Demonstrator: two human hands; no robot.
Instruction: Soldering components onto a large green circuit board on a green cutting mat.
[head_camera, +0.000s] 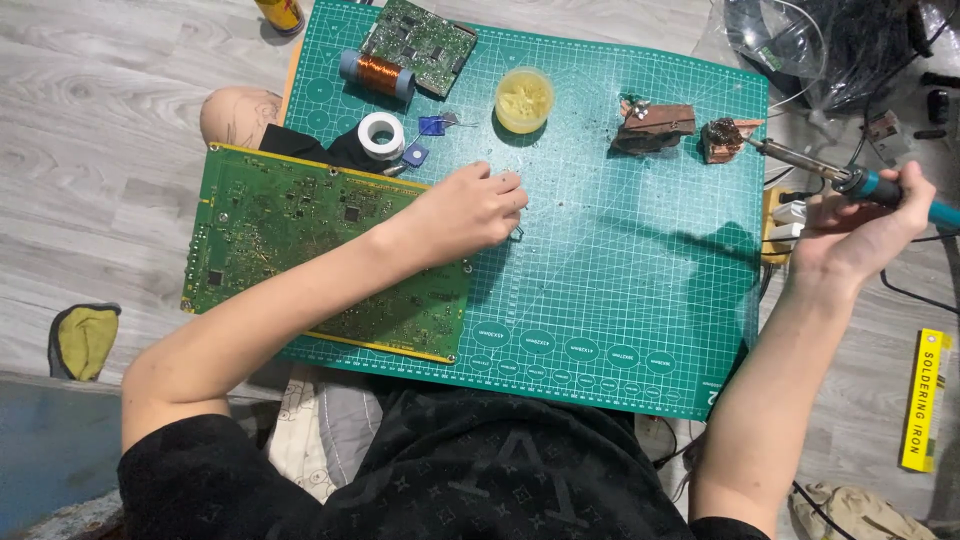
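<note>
My right hand grips a blue-handled soldering iron at the right edge of the green cutting mat; its metal tip points left toward a small copper-coloured tip cleaner. My left hand rests on the mat by the right edge of a large green circuit board, its fingertips pinching a small component that is too tiny to make out.
At the mat's far edge lie a smaller circuit board, a copper wire coil, a white tape roll, a yellow paste tub and a brown holder. A power strip, cables and a yellow box sit to the right.
</note>
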